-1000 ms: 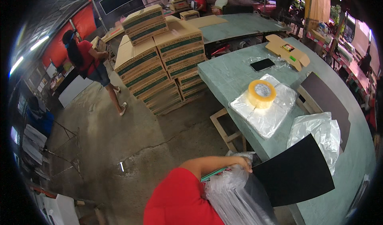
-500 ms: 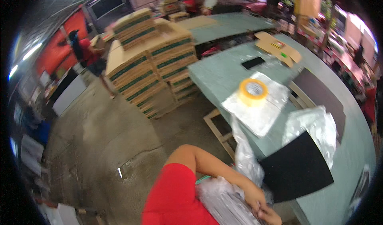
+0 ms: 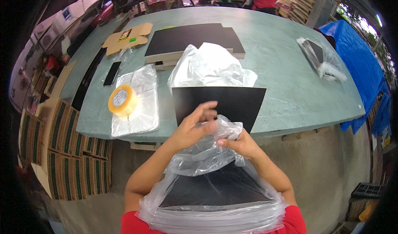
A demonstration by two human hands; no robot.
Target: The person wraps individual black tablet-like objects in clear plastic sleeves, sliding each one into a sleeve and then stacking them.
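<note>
Both of my hands work at the mouth of a clear plastic bag (image 3: 207, 151) held against my chest. Inside it lies a stack of black flat boards (image 3: 215, 190). My left hand (image 3: 192, 126) has its fingers curled over the bunched plastic at the top. My right hand (image 3: 239, 143) pinches the same bunched film from the right. Just beyond my hands a single black board (image 3: 236, 103) lies on the green table (image 3: 282, 68) at its near edge, partly under crumpled clear plastic (image 3: 211, 66).
A roll of yellowish tape (image 3: 122, 100) rests on a clear bag (image 3: 139, 105) at left. Farther back lie a stack of black boards (image 3: 190, 41), a flat cardboard box (image 3: 126, 37), a dark phone (image 3: 112, 73) and another bagged pack (image 3: 321, 60). Stacked cartons (image 3: 66, 151) stand at left, a blue tarp (image 3: 365, 55) at right.
The view has swung from the left floor side to face the table squarely. The bagged stack has come up in front of me, with both hands now on its bunched top.
</note>
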